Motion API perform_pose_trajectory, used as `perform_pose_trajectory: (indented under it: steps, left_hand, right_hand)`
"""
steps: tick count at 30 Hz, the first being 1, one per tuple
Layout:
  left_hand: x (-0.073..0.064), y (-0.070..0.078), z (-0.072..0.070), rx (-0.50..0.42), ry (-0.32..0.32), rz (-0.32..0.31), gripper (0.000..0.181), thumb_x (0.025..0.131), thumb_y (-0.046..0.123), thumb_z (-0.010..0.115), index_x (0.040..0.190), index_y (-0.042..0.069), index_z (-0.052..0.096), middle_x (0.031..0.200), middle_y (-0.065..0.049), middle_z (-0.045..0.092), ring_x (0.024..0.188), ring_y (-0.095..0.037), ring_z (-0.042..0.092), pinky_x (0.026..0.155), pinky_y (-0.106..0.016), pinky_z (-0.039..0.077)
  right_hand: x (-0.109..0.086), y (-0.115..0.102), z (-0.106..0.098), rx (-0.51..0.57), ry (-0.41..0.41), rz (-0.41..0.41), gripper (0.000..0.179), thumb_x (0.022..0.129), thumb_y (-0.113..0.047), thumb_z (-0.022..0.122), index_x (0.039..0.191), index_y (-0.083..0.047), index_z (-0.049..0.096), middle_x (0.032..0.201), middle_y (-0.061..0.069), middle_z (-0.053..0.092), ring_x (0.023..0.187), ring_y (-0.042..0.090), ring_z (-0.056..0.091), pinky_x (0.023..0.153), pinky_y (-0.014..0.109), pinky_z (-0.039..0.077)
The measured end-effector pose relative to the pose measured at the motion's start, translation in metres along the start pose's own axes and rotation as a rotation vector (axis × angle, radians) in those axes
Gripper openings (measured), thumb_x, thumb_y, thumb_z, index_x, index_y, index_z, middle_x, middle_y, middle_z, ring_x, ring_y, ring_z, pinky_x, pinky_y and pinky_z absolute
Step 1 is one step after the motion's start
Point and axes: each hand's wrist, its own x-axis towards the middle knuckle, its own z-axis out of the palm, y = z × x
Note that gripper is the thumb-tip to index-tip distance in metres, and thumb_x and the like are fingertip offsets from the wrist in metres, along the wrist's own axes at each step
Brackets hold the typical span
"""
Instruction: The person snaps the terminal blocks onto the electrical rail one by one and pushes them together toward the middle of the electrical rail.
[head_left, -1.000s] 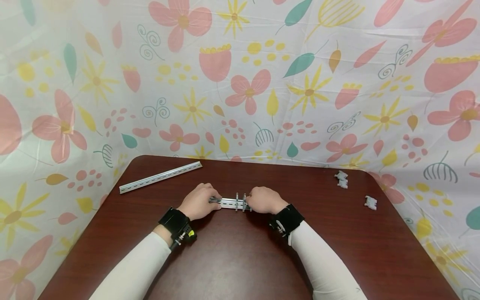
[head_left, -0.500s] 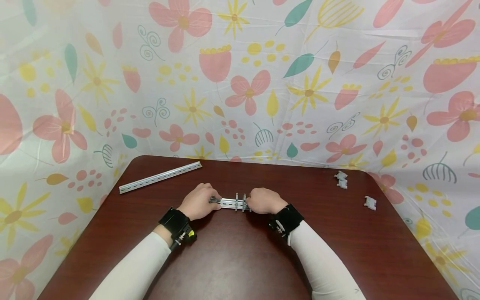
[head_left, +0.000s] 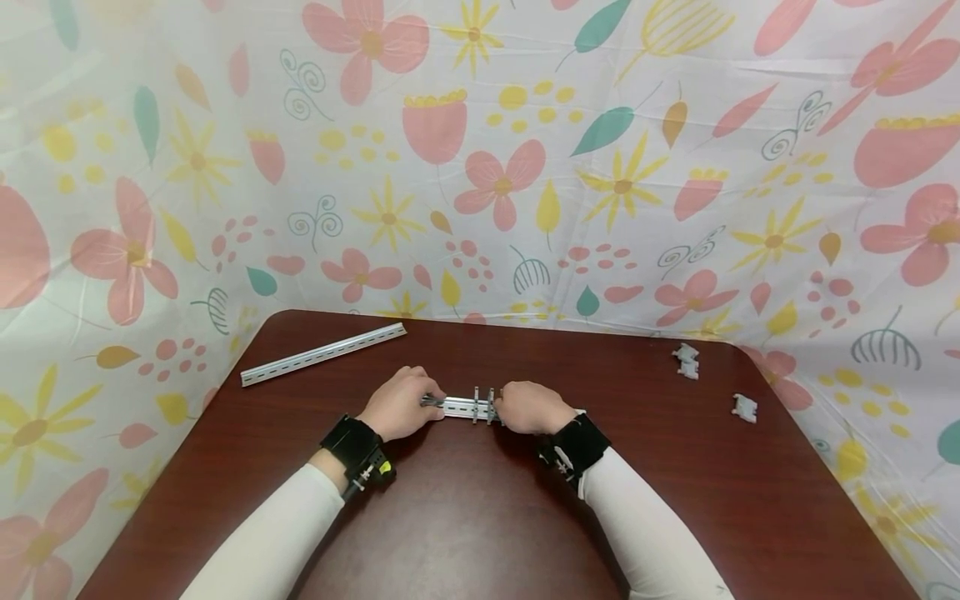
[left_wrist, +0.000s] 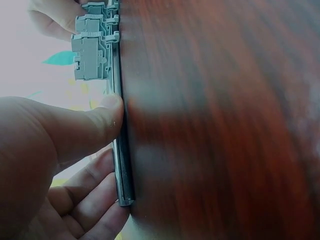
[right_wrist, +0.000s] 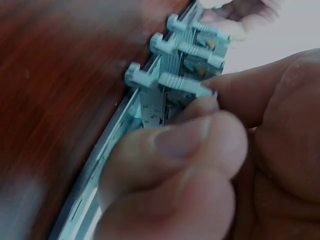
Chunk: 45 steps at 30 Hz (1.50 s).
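Pinching unchanged: left hand (head_left: 401,404) on slotted silver metal rail (head_left: 457,407), right hand (head_left: 531,407) on grey plastic terminal block (right_wrist: 169,84); seating apparently unfinished.

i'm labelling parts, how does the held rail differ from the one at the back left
The held rail carries three gray blocks; the far rail has none. The left hand grips the held rail; the far rail lies untouched. In the head view, the held rail lies roughly crosswise, while the far rail slants. Both are silvery and slotted.
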Motion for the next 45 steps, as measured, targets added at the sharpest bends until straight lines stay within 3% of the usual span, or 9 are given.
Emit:
perform_pose_trajectory:
  steps: [2, 8, 12, 15, 26, 31, 34, 37, 45]
  left_hand:
    - [0.000, 0.001, 0.000, -0.001, -0.001, -0.002, 0.018, 0.098, 0.024, 0.090, 0.114, 0.017, 0.086, 0.108, 0.001, 0.067, 0.105, -0.023, 0.059, 0.080, -0.039, 0.053]
    - [-0.001, 0.003, -0.002, -0.003, -0.015, -0.014, 0.018, 0.098, 0.024, 0.089, 0.114, 0.017, 0.086, 0.109, -0.001, 0.068, 0.105, -0.023, 0.058, 0.081, -0.039, 0.053]
    - [-0.001, 0.005, -0.002, -0.004, -0.013, -0.012, 0.018, 0.098, 0.023, 0.089, 0.114, 0.017, 0.086, 0.110, -0.001, 0.068, 0.107, -0.024, 0.059, 0.083, -0.040, 0.054]
    - [-0.001, 0.005, -0.003, -0.008, -0.015, -0.012, 0.018, 0.098, 0.023, 0.089, 0.115, 0.017, 0.086, 0.111, -0.001, 0.069, 0.108, -0.024, 0.060, 0.083, -0.040, 0.054]
    - [0.000, 0.005, -0.002, 0.049, -0.011, 0.033, 0.020, 0.098, 0.023, 0.089, 0.117, 0.016, 0.086, 0.114, 0.000, 0.071, 0.109, -0.025, 0.060, 0.087, -0.041, 0.053]
    - [0.000, 0.012, -0.003, 0.066, 0.006, 0.048, 0.023, 0.099, 0.024, 0.088, 0.120, 0.015, 0.085, 0.116, -0.003, 0.070, 0.108, -0.027, 0.058, 0.091, -0.044, 0.051]
    - [0.002, 0.019, -0.002, 0.027, 0.015, 0.055, 0.027, 0.101, 0.025, 0.085, 0.124, 0.012, 0.084, 0.117, -0.004, 0.070, 0.111, -0.027, 0.060, 0.093, -0.044, 0.053]
    - [0.004, 0.026, 0.000, -0.018, 0.017, 0.069, 0.030, 0.102, 0.025, 0.084, 0.127, 0.008, 0.082, 0.116, -0.005, 0.070, 0.112, -0.026, 0.062, 0.093, -0.043, 0.056]
    - [0.009, 0.037, 0.011, -0.026, -0.009, 0.107, 0.027, 0.101, 0.028, 0.085, 0.120, 0.008, 0.083, 0.109, -0.003, 0.074, 0.106, -0.023, 0.064, 0.091, -0.041, 0.056]
  right_hand:
    - [-0.004, -0.005, -0.002, -0.020, 0.000, -0.004, 0.032, 0.113, -0.005, 0.053, 0.086, -0.008, 0.071, 0.077, 0.004, 0.059, 0.063, 0.017, 0.053, 0.063, 0.034, 0.048]
    - [-0.003, -0.005, -0.001, 0.134, 0.005, 0.114, 0.042, 0.115, -0.014, 0.051, 0.076, -0.013, 0.066, 0.070, 0.002, 0.055, 0.057, 0.018, 0.050, 0.062, 0.034, 0.045]
    - [-0.004, -0.003, -0.002, 0.205, 0.025, 0.187, 0.044, 0.115, -0.021, 0.051, 0.074, -0.013, 0.063, 0.071, 0.002, 0.053, 0.060, 0.020, 0.053, 0.068, 0.037, 0.047]
    - [-0.004, -0.001, -0.003, 0.198, 0.030, 0.194, 0.042, 0.114, -0.023, 0.052, 0.075, -0.014, 0.063, 0.073, 0.001, 0.054, 0.066, 0.019, 0.054, 0.074, 0.039, 0.048]
    - [-0.007, 0.008, -0.008, 0.249, 0.029, 0.145, 0.042, 0.116, -0.026, 0.051, 0.077, -0.014, 0.060, 0.074, 0.001, 0.052, 0.066, 0.018, 0.052, 0.075, 0.038, 0.046]
    - [-0.007, 0.013, -0.008, 0.284, 0.004, 0.112, 0.047, 0.117, -0.022, 0.048, 0.072, -0.014, 0.057, 0.066, 0.001, 0.052, 0.057, 0.017, 0.051, 0.070, 0.036, 0.046]
    - [-0.005, 0.017, -0.007, 0.293, -0.010, 0.082, 0.045, 0.116, -0.019, 0.048, 0.074, -0.013, 0.061, 0.067, 0.001, 0.054, 0.056, 0.018, 0.053, 0.068, 0.038, 0.048]
    - [0.004, 0.033, 0.004, 0.230, 0.015, -0.017, 0.040, 0.114, -0.019, 0.050, 0.077, -0.015, 0.063, 0.070, -0.001, 0.053, 0.058, 0.017, 0.051, 0.064, 0.038, 0.047]
    - [0.031, 0.071, 0.032, 0.180, 0.030, -0.091, 0.042, 0.116, -0.029, 0.053, 0.076, -0.021, 0.063, 0.071, -0.005, 0.049, 0.061, 0.014, 0.045, 0.063, 0.036, 0.044]
